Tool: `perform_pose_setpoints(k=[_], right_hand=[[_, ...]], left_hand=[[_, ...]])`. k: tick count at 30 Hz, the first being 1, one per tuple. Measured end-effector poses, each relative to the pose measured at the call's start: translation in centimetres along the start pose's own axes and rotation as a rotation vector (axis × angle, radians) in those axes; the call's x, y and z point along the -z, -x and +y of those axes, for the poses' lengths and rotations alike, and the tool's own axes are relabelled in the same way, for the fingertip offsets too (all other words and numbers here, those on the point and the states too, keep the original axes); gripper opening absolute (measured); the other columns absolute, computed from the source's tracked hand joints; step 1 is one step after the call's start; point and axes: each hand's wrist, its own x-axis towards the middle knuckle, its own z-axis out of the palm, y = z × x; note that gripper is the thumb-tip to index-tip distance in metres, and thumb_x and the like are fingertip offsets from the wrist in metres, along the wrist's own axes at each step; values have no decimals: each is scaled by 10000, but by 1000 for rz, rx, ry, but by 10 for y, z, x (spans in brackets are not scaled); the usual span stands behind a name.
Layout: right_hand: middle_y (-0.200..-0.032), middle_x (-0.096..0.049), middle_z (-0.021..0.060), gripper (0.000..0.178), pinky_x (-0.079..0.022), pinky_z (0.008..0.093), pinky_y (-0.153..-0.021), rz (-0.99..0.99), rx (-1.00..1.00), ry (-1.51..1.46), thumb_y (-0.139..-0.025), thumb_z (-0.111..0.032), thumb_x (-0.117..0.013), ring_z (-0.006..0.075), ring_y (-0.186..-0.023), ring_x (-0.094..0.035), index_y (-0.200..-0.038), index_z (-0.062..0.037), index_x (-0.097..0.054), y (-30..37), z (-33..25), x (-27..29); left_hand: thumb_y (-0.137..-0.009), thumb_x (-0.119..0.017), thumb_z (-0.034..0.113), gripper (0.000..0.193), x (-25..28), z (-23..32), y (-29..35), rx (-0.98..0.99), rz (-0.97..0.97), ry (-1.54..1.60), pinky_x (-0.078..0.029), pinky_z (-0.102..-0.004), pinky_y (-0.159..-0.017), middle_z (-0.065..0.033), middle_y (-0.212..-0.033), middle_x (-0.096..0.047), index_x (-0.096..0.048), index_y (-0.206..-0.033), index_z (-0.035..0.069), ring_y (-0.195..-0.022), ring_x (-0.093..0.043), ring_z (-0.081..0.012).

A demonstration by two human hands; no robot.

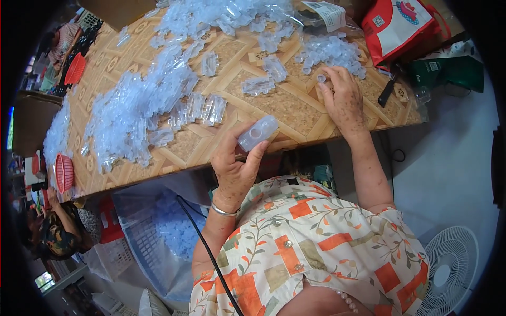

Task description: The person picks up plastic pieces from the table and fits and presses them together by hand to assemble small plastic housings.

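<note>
My left hand (pixel 234 160) is closed round a translucent plastic piece (pixel 258 134) with a round opening in its face, held just over the table's front edge. Between the fingertips of my right hand (pixel 342 97) is a small clear ring-shaped cap (pixel 321 78). That hand is beside a pile of similar small caps (pixel 337 52) at the far right of the table. Several clear rectangular plastic pieces (pixel 258 85) lie loose between the two hands and beyond them.
Heaps of clear plastic parts (pixel 132 105) cover the table's (pixel 295 105) left and far side. A black-handled tool (pixel 387 94) and a red bag (pixel 392 31) are at the right. Below stand a blue crate (pixel 142 237) and a white fan (pixel 448 268). Another person (pixel 63 226) sits at left.
</note>
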Motion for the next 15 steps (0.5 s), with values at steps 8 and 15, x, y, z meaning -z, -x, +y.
perform_pose_setpoints(k=[8,15], right_hand=[[-1000,-649,131,163,-497,454,-845,-128,-64,-214,-907,-152,-674,356,-970,-632,-1023,-38,-689,6,-9,-7],[-906,-693,149,156,-510,439,-822,-389,-87,-373,-928,-170,-643,360,-891,-663,-951,-30,-710,2,-25,10]], left_hand=[[-860,-790,55,352,0,-3,3,3,58,128,-561,-237,-698,-60,-1006,-712,-666,-1186,6,-854,-673,-95],[-877,-772,47,350,1,-1,3,-23,13,111,-562,-238,-722,-60,-1016,-710,-652,-1202,-1,-873,-676,-98]])
